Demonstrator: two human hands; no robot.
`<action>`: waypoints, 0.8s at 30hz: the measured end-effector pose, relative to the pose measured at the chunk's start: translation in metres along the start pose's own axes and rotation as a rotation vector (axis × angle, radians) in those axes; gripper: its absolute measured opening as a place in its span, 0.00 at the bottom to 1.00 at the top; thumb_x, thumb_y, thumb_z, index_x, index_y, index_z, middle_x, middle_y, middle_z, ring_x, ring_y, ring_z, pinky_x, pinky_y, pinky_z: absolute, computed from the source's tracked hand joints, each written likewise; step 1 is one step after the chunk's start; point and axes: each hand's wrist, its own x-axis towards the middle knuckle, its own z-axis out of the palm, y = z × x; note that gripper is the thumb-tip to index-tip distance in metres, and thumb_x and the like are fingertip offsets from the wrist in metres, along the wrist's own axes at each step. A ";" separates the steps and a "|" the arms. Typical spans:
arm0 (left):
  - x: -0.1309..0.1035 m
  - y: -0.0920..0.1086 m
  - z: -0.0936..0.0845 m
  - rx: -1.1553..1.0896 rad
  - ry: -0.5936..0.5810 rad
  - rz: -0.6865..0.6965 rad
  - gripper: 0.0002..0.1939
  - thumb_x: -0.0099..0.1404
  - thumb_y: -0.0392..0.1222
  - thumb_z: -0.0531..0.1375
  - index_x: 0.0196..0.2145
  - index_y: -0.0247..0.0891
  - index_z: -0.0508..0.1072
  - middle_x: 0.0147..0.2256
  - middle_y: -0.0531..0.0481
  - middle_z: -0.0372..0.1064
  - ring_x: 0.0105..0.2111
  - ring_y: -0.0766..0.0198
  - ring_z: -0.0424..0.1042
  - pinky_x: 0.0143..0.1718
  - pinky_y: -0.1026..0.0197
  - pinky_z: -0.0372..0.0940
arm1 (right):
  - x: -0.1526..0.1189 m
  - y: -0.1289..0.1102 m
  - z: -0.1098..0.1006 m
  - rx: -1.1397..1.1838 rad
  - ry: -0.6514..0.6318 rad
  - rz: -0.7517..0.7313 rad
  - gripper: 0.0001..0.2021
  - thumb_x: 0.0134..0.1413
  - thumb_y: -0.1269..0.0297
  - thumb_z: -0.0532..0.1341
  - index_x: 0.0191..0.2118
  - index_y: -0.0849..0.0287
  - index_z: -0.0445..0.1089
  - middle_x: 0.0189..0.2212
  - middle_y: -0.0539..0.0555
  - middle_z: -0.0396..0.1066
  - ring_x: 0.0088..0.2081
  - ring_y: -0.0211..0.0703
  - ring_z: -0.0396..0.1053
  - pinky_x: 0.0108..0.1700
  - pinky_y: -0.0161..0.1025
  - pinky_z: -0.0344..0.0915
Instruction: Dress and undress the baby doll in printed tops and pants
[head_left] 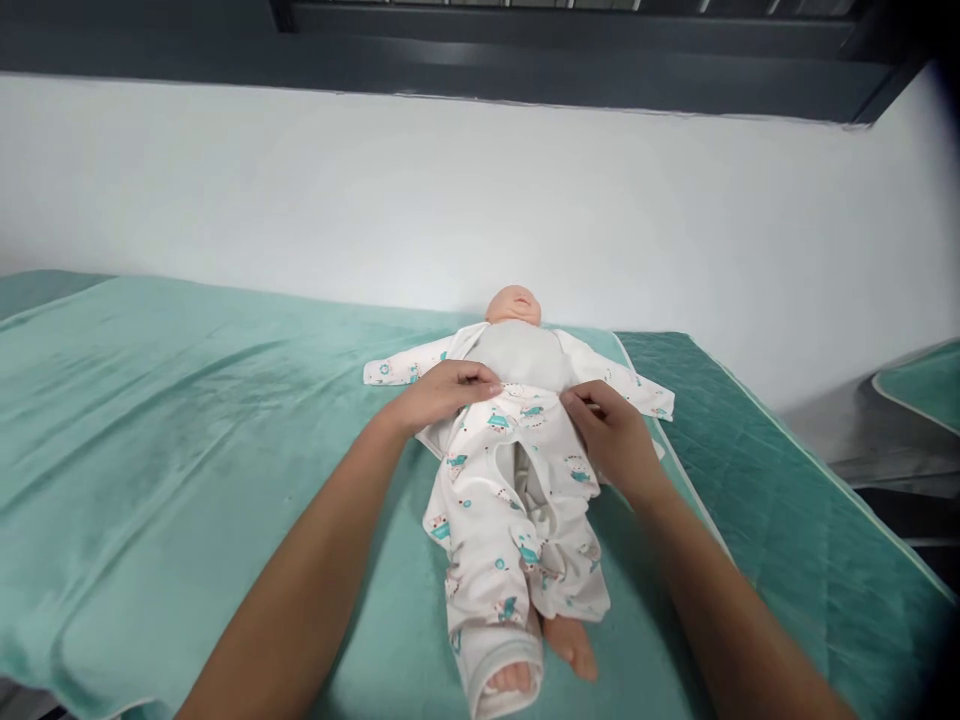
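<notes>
A baby doll (514, 304) lies on its back, head toward the wall and feet toward me. White patterned baby trousers (487, 510) cover its legs, with a split at the crotch showing grey beneath. Its matching jacket (615, 378) is spread open around the grey torso (517, 352), sleeves out to both sides. My left hand (448, 392) pinches the waistband at its left end. At the other end of the waistband, my right hand (611, 432) has its fingers closed on the fabric. Bare toes show below both trouser legs.
Under the doll spreads a light green sheet (187, 450), wrinkled on the left. A darker green quilted mat (757, 500) runs along the right. Behind stands a white wall (375, 200), with a dark frame (525, 60) above it.
</notes>
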 end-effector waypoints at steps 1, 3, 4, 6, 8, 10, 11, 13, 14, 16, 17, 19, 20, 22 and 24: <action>0.000 -0.001 0.000 -0.023 -0.005 -0.001 0.15 0.63 0.52 0.61 0.35 0.37 0.76 0.34 0.51 0.72 0.36 0.64 0.67 0.39 0.62 0.60 | 0.006 -0.002 -0.003 0.019 -0.051 0.079 0.13 0.58 0.53 0.60 0.29 0.56 0.69 0.27 0.49 0.67 0.31 0.41 0.62 0.35 0.39 0.58; -0.002 -0.002 -0.001 -0.053 -0.014 0.008 0.14 0.63 0.51 0.61 0.35 0.37 0.76 0.35 0.51 0.72 0.37 0.64 0.67 0.41 0.61 0.60 | 0.018 -0.005 -0.006 0.067 -0.154 0.198 0.15 0.55 0.52 0.61 0.25 0.57 0.68 0.22 0.47 0.62 0.28 0.39 0.58 0.31 0.38 0.53; -0.002 -0.002 -0.001 -0.057 -0.016 0.011 0.14 0.63 0.51 0.61 0.35 0.37 0.76 0.35 0.51 0.71 0.37 0.64 0.67 0.41 0.61 0.60 | 0.021 -0.005 -0.007 0.099 -0.186 0.234 0.15 0.54 0.52 0.62 0.24 0.57 0.67 0.21 0.47 0.60 0.27 0.38 0.56 0.30 0.38 0.51; -0.004 0.000 0.000 -0.044 -0.014 0.008 0.13 0.64 0.50 0.60 0.35 0.38 0.76 0.35 0.51 0.71 0.38 0.63 0.67 0.42 0.60 0.60 | 0.024 -0.004 -0.004 0.172 -0.173 0.278 0.14 0.52 0.54 0.63 0.23 0.57 0.66 0.21 0.46 0.59 0.26 0.37 0.54 0.29 0.37 0.49; -0.006 0.001 0.000 -0.014 -0.006 -0.004 0.13 0.65 0.50 0.59 0.34 0.38 0.76 0.35 0.50 0.71 0.38 0.62 0.67 0.42 0.60 0.60 | 0.020 -0.002 0.001 0.238 -0.103 0.286 0.14 0.52 0.55 0.62 0.23 0.57 0.66 0.22 0.46 0.59 0.27 0.37 0.54 0.29 0.37 0.50; -0.006 0.001 0.000 0.006 -0.007 -0.014 0.13 0.65 0.50 0.58 0.34 0.38 0.76 0.35 0.50 0.70 0.38 0.62 0.67 0.42 0.60 0.61 | 0.014 0.001 0.005 0.286 -0.070 0.257 0.13 0.53 0.55 0.62 0.24 0.57 0.66 0.23 0.46 0.59 0.29 0.37 0.55 0.30 0.36 0.51; -0.006 0.001 0.000 0.009 -0.010 -0.019 0.13 0.64 0.49 0.58 0.35 0.38 0.76 0.36 0.50 0.70 0.38 0.61 0.67 0.41 0.60 0.61 | 0.012 0.003 0.006 0.306 -0.077 0.242 0.14 0.54 0.54 0.62 0.25 0.57 0.66 0.23 0.46 0.59 0.29 0.37 0.55 0.31 0.36 0.52; -0.005 0.000 -0.001 0.007 -0.028 -0.027 0.12 0.64 0.48 0.58 0.36 0.38 0.76 0.36 0.50 0.70 0.38 0.61 0.67 0.40 0.60 0.61 | 0.009 0.006 0.006 0.342 -0.105 0.221 0.16 0.55 0.51 0.62 0.25 0.57 0.66 0.23 0.46 0.58 0.29 0.37 0.54 0.31 0.36 0.51; -0.004 0.000 -0.001 0.005 -0.042 -0.027 0.11 0.63 0.46 0.59 0.36 0.38 0.75 0.36 0.50 0.70 0.38 0.62 0.67 0.40 0.61 0.61 | 0.008 0.008 0.005 0.354 -0.118 0.216 0.16 0.56 0.50 0.62 0.26 0.57 0.66 0.23 0.46 0.57 0.29 0.37 0.53 0.30 0.35 0.51; -0.004 -0.001 -0.003 0.010 -0.068 -0.020 0.09 0.61 0.44 0.61 0.37 0.38 0.75 0.36 0.51 0.69 0.36 0.63 0.66 0.38 0.62 0.60 | 0.008 0.010 0.004 0.371 -0.134 0.210 0.17 0.56 0.48 0.62 0.26 0.57 0.66 0.23 0.46 0.57 0.28 0.37 0.53 0.30 0.35 0.51; -0.003 -0.001 -0.003 0.017 -0.078 -0.013 0.09 0.60 0.44 0.62 0.36 0.38 0.74 0.35 0.51 0.68 0.35 0.64 0.66 0.37 0.63 0.60 | 0.009 0.012 0.003 0.379 -0.145 0.207 0.17 0.56 0.47 0.62 0.27 0.56 0.67 0.23 0.46 0.57 0.28 0.37 0.53 0.30 0.35 0.51; -0.003 -0.001 -0.004 0.029 -0.088 0.000 0.10 0.60 0.45 0.63 0.36 0.37 0.73 0.34 0.52 0.67 0.34 0.65 0.64 0.36 0.64 0.59 | 0.009 0.013 0.002 0.393 -0.166 0.206 0.16 0.55 0.48 0.63 0.29 0.56 0.68 0.24 0.46 0.57 0.29 0.37 0.53 0.29 0.35 0.50; -0.003 -0.001 -0.004 0.027 -0.087 0.005 0.10 0.60 0.46 0.63 0.35 0.37 0.73 0.33 0.52 0.67 0.33 0.65 0.64 0.35 0.64 0.58 | 0.010 0.013 0.001 0.399 -0.179 0.205 0.15 0.55 0.48 0.64 0.30 0.56 0.68 0.25 0.46 0.58 0.29 0.37 0.54 0.30 0.35 0.50; -0.003 -0.002 -0.003 0.002 -0.077 0.014 0.12 0.61 0.49 0.63 0.34 0.37 0.73 0.33 0.52 0.66 0.33 0.65 0.64 0.35 0.64 0.58 | 0.010 0.013 -0.002 0.411 -0.230 0.186 0.14 0.54 0.50 0.65 0.31 0.56 0.69 0.27 0.47 0.60 0.30 0.37 0.55 0.31 0.35 0.51; -0.002 -0.004 -0.001 -0.052 -0.039 0.020 0.12 0.62 0.50 0.63 0.33 0.36 0.73 0.33 0.51 0.67 0.34 0.65 0.65 0.37 0.63 0.59 | 0.010 0.012 -0.005 0.423 -0.296 0.148 0.13 0.53 0.52 0.67 0.33 0.55 0.69 0.29 0.47 0.61 0.31 0.37 0.56 0.32 0.35 0.52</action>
